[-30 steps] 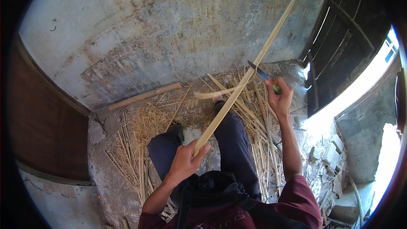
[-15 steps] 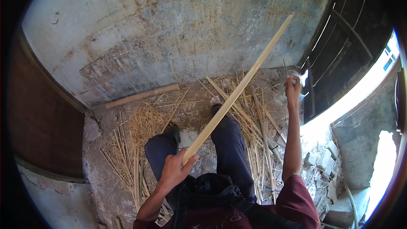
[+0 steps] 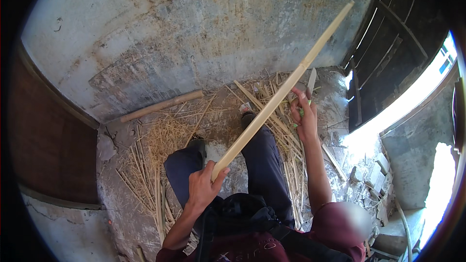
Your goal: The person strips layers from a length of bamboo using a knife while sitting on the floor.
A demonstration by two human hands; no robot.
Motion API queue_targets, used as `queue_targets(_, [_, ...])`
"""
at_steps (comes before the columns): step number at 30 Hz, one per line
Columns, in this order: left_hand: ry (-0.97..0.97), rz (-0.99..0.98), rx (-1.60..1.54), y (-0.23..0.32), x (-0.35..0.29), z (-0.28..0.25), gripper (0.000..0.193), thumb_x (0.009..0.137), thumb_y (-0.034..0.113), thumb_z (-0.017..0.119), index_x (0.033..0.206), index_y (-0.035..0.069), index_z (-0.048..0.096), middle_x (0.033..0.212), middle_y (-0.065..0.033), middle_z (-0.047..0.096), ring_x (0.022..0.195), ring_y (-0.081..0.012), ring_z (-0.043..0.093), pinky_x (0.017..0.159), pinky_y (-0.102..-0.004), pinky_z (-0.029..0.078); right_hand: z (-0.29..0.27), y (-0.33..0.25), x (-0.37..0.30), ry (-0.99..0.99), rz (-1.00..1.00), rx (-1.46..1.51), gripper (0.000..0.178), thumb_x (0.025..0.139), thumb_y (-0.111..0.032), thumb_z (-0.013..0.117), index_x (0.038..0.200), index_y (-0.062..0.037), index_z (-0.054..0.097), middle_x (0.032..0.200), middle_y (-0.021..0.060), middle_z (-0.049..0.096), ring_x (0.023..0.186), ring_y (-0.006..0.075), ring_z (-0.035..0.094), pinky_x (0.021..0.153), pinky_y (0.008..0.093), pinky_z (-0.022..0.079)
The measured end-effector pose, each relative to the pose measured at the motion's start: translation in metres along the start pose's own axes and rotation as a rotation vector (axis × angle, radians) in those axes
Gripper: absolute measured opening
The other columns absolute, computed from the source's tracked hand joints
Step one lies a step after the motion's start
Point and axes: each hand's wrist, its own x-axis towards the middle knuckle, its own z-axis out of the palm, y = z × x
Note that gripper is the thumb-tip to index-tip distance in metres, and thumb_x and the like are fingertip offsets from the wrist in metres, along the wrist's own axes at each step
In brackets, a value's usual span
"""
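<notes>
Straw-coloured shavings lie toward eleven o'clock from the left hand, which is closed around the near end of a bamboo strip slanting up toward one o'clock. At two o'clock from that hand, the right hand curls around a knife pointing toward twelve; whether its fingers touch the strip, I cannot tell.

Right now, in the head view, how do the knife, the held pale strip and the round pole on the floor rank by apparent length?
1. Pale strip, in the left hand: clearly longest.
2. Round pole.
3. Knife, in the right hand, handle partly hidden.
</notes>
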Motion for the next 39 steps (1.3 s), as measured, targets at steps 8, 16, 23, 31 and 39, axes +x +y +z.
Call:
queue_targets(8, [0.010,0.078,-0.035,0.014,0.012,-0.009,0.037,0.104,0.032,0.077,0.092,0.001,0.060,0.070,-0.0169,0.060,0.054,-0.0343,0.059,0.053,-0.0400,0.047,0.004,-0.001,-0.003,0.147,-0.056,0.042,0.029,0.106,-0.022,0.076,0.128,-0.0047,0.072,0.084,-0.0061,0.062,0.053,-0.0013,0.036,0.048,0.0226,0.022])
queue_targets(16, [-0.743,-0.429,-0.867,0.003,0.032,-0.023,0.032,0.115,0.030,0.061,0.102,0.002,0.066,0.072,-0.0019,0.063,0.057,-0.0094,0.055,0.054,-0.0310,0.044,-0.003,-0.023,-0.002,0.196,-0.079,-0.046,0.032,0.107,-0.024,0.074,0.132,-0.0032,0.074,0.082,-0.0099,0.059,0.054,-0.0022,0.034,0.050,0.0220,0.021])
queue_targets(23, [-0.338,-0.035,-0.455,0.039,0.050,0.001,0.026,0.114,0.021,0.059,0.101,-0.001,0.066,0.068,-0.0069,0.053,0.057,-0.0139,0.050,0.057,-0.0338,0.039,-0.009,-0.048,-0.004,0.292,-0.198,-0.249,0.049,0.111,-0.030,0.065,0.152,-0.0025,0.060,0.077,-0.0100,0.053,0.056,-0.0004,0.033,0.053,0.0212,0.024])
queue_targets(31, [-0.213,0.012,-0.350,0.087,0.079,0.022,0.021,0.108,0.017,0.067,0.104,-0.004,0.066,0.064,-0.0125,0.054,0.051,-0.0227,0.052,0.054,-0.0408,0.039,-0.030,-0.011,-0.054,0.040,-0.291,-0.276,0.036,0.109,-0.022,0.061,0.136,-0.0038,0.045,0.096,0.0042,0.059,0.080,0.0105,0.052,0.069,0.0261,0.041])
queue_targets(39, [-0.419,-0.114,-0.433,0.095,0.088,0.054,0.026,0.108,0.023,0.067,0.107,-0.003,0.068,0.071,-0.0137,0.062,0.061,-0.0208,0.059,0.060,-0.0415,0.042,-0.042,0.020,-0.096,-0.164,-0.300,-0.384,0.033,0.104,-0.017,0.067,0.127,-0.0002,0.050,0.089,0.0076,0.063,0.074,0.0123,0.054,0.071,0.0303,0.043])
